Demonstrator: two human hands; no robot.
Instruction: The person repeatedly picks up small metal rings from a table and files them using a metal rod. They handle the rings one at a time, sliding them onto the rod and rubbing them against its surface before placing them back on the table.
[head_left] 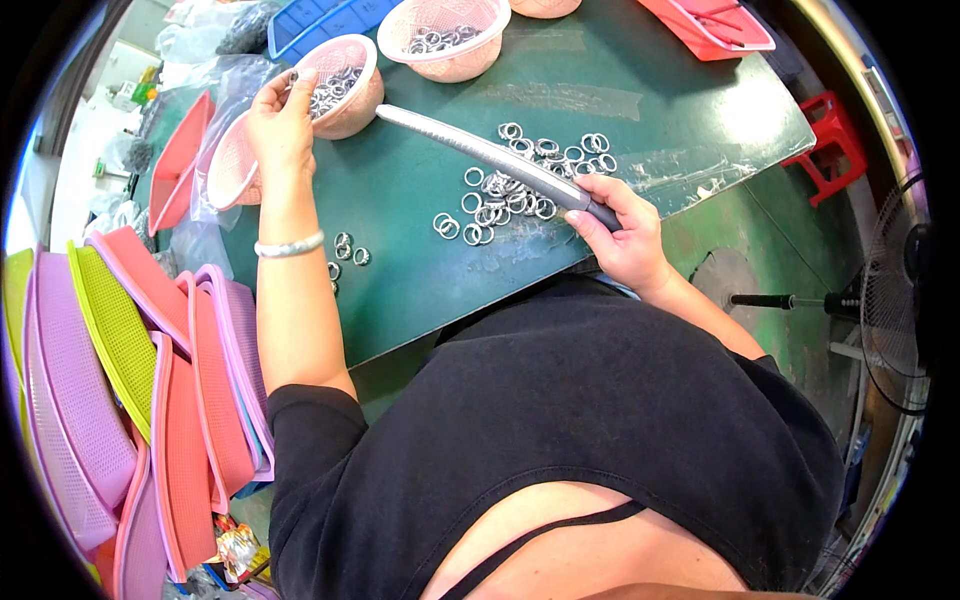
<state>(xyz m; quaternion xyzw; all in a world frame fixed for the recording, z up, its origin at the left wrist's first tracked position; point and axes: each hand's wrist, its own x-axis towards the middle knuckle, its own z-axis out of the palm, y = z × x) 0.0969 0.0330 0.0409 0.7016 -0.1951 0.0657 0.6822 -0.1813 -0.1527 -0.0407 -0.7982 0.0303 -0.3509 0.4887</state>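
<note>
My right hand (632,238) grips a ring mandrel (480,152), a long tapered metal rod, by its dark handle end. The rod slants up and left over a loose pile of silver rings (515,190) on the green table (440,285). At the near rim of a tilted pink mesh basket (357,112) with rings inside, my left hand (282,130) is raised, thumb and fingers pinched on what looks like a small ring. Several more rings (344,245) lie beside my left forearm.
A second pink basket of rings (445,68) stands farther back, and another pink basket (230,165) leans left of my wrist. A blue tray (325,25) and a red tray (715,25) sit at the far side. Stacked coloured baskets (180,430) crowd the left; a fan (893,290) stands right.
</note>
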